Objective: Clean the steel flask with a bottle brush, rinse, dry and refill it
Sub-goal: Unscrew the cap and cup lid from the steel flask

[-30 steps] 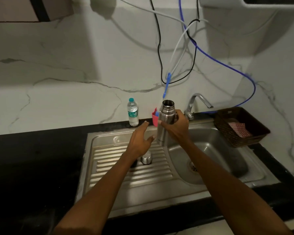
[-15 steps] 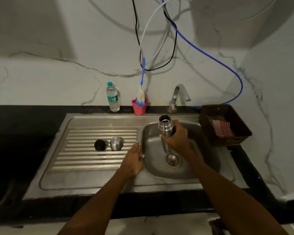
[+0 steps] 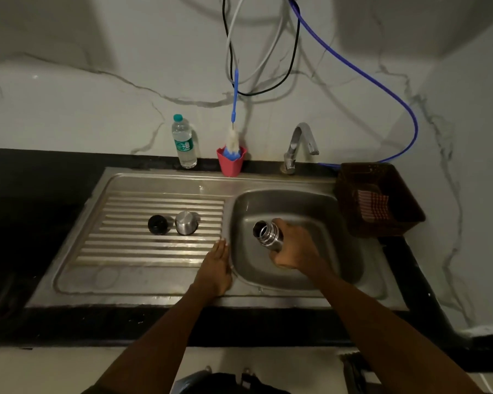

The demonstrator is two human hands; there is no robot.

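My right hand (image 3: 295, 247) grips the open steel flask (image 3: 268, 234) over the sink basin (image 3: 310, 200), its mouth tilted toward the upper left. My left hand (image 3: 215, 268) lies flat on the rim between drainboard and basin, holding nothing. The flask's black stopper (image 3: 157, 224) and steel cap (image 3: 186, 222) lie side by side on the ribbed drainboard (image 3: 143, 251). A blue-handled bottle brush (image 3: 234, 132) stands in a pink cup (image 3: 230, 163) at the back edge. A plastic water bottle (image 3: 184, 143) stands left of the cup.
The tap (image 3: 299, 143) rises behind the basin, with no water visible. A dark wicker basket (image 3: 382, 223) holding a red checked cloth (image 3: 372, 204) sits right of the sink. Cables and a blue hose (image 3: 367, 72) hang on the marble wall. Black countertop (image 3: 26, 223) surrounds the sink.
My right hand has lowered the flask from upright near the tap down into the basin and tilted it. My left hand dropped onto the sink rim. The view has tipped downward.
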